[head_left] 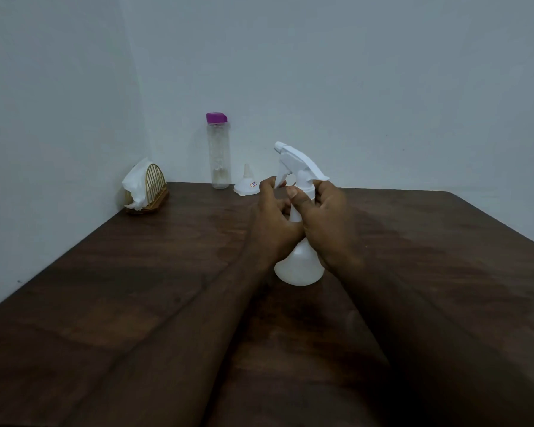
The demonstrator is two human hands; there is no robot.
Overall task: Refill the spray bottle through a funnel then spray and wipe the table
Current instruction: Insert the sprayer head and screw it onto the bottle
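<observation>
I see a dark wooden table [130, 272] set in a wall corner. At its far edge a clear water bottle [218, 161] with a purple cap stands beside a white funnel [244, 187] set mouth down. A wire napkin holder [155, 189] holding tissues [135, 183] sits far left, and a white spray bottle [299, 268] stands mid-table.

On my feed I count one white spray bottle [299, 266], one clear water bottle [218, 155] with one purple cap [216, 117], and one white funnel [246, 184]. One wire napkin holder [156, 188] is there; I can't count its paper napkins [136, 183]. One wooden table [136, 272]. Two hands: one left hand [275, 220], one right hand [324, 223].
</observation>
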